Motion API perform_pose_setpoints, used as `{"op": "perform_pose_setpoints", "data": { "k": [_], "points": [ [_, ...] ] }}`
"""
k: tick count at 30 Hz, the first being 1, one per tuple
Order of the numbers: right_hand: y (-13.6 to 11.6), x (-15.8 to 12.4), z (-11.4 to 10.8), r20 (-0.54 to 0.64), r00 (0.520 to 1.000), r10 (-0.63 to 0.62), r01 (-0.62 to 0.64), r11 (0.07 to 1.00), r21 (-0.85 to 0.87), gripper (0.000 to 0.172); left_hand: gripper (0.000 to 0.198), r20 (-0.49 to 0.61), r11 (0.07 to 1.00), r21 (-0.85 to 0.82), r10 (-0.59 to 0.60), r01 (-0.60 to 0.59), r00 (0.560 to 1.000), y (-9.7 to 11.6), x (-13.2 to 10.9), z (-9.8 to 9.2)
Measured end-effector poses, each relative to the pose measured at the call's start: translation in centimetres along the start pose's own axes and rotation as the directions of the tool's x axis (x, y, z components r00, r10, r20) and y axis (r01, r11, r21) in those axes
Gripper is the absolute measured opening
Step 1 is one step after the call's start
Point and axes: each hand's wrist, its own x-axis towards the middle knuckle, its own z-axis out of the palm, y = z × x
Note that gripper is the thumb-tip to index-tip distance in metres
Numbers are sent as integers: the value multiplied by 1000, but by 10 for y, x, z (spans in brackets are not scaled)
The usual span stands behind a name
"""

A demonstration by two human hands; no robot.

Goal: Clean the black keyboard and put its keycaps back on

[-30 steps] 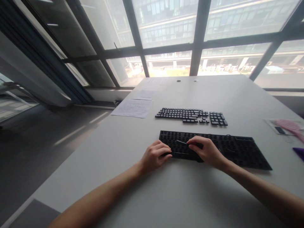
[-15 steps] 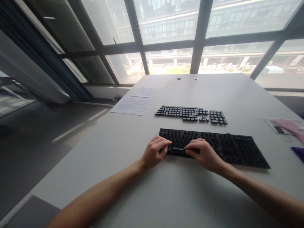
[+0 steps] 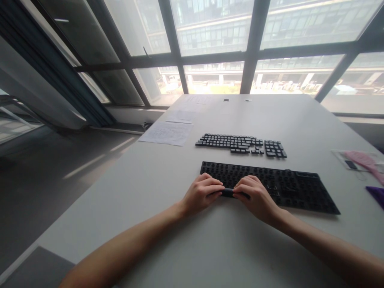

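A black keyboard (image 3: 306, 196), its keycaps off across most of the visible deck, lies on the white table. Between my two hands, at its near edge, is a long dark space bar keycap (image 3: 227, 193). My left hand (image 3: 201, 195) pinches its left part with bent fingers, and my right hand (image 3: 255, 196) grips its right part the same way. Whether the keycap is seated or just resting on the keyboard I cannot tell, as the fingers cover both ends. Behind the keyboard, loose black keycaps (image 3: 223, 141) are laid out in keyboard order.
Handwritten paper sheets (image 3: 168, 133) lie at the table's left edge. To the right are a pink object (image 3: 361, 159), a small dark piece (image 3: 351, 164) and something purple (image 3: 376, 196). Large windows (image 3: 213, 28) stand beyond the table (image 3: 168, 176).
My left hand has shifted right, toward my right hand, and the fingers of both hands now sit closer together on the space bar keycap. The loose keycaps stay where they were.
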Motion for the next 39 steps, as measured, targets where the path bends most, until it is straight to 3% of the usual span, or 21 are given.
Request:
{"op": "perform_pose_setpoints", "data": {
  "k": [7,17,30,39],
  "points": [
    [5,-7,-2,18,998,-60,61,997,-56,13,23,126,981,180,49,-72,991,2,-4,3],
    [22,-43,-29,31,996,-78,82,987,-135,24,19,81,994,72,77,-83,994,5,4,10],
    [19,-39,-29,119,983,-140,171,933,-316,19,20,91,987,109,109,-119,990,9,5,10],
    [14,-37,-28,103,982,-156,182,920,-347,18,28,138,973,201,86,-113,987,13,0,13]
  ]
}}
